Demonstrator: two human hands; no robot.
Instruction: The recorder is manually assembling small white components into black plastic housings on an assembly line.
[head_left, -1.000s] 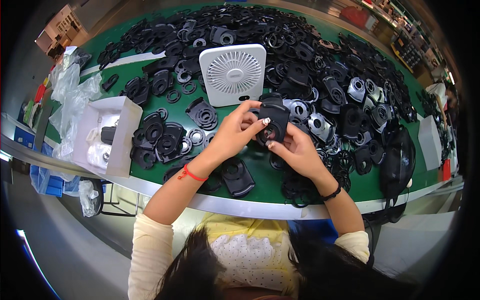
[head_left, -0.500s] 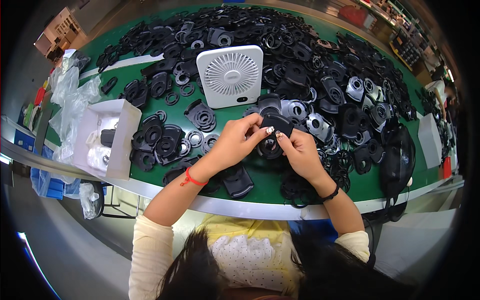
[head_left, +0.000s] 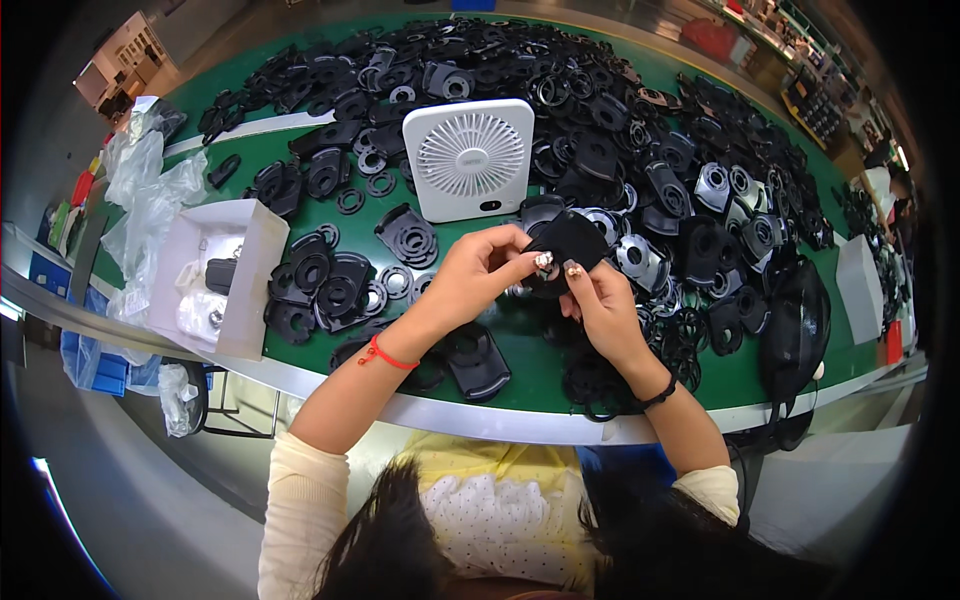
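Observation:
Between my two hands, a little above the table's near part, is a black plastic housing part (head_left: pixel 568 238) with a smooth flat face. My left hand (head_left: pixel 490 268) pinches its left edge between thumb and fingers. On the other side my right hand (head_left: pixel 603 305) grips its lower right edge, thumb on top. My fingers hide the part's lower end and underside. Beneath and around the hands lie similar black parts with round openings, among them a housing (head_left: pixel 475 362) close to the table's front edge.
A white fan (head_left: pixel 470 160) stands just beyond my hands. Heaped black parts (head_left: pixel 590 110) cover the green table (head_left: pixel 335 385) behind it. At left sits an open white box (head_left: pixel 245 285) beside clear plastic bags (head_left: pixel 150 200). A black bag (head_left: pixel 795 320) lies at right.
The black housing has turned in my hands: its ringed opening faced up before, and now its smooth face is raised and tilted. My right hand's fingers have shifted along its edge.

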